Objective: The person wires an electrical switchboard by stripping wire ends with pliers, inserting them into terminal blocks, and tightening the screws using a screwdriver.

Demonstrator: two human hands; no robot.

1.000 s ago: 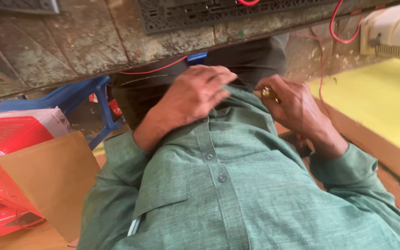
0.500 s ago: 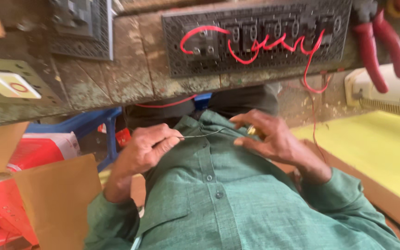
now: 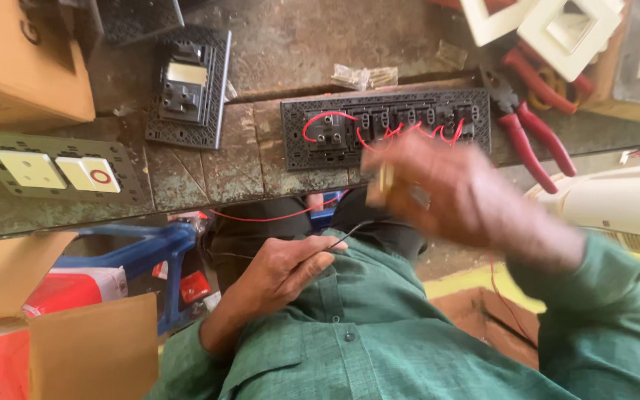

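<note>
My left hand [image 3: 287,268] rests against my green shirt [image 3: 379,333] and pinches a thin black wire [image 3: 342,238] between thumb and fingers. My right hand [image 3: 453,196] is raised and blurred in motion just below the black switch panel [image 3: 385,127], with a small brass-coloured part [image 3: 385,178] held in its fingertips. The panel lies back-up on the worn bench [image 3: 209,170], its terminals linked by looping red wire [image 3: 379,132].
Red-handled pliers [image 3: 524,130] lie right of the panel. A single black socket module [image 3: 187,85] and a green plate with white switches [image 3: 53,172] sit to the left. Cardboard boxes [image 3: 27,63], white plates [image 3: 550,22], a blue stool [image 3: 138,252] and a white appliance [image 3: 616,204] surround.
My view has tipped up from my lap onto the bench. My right hand rose from my shirt toward the switch panel; the left hand stayed low with the wire.
</note>
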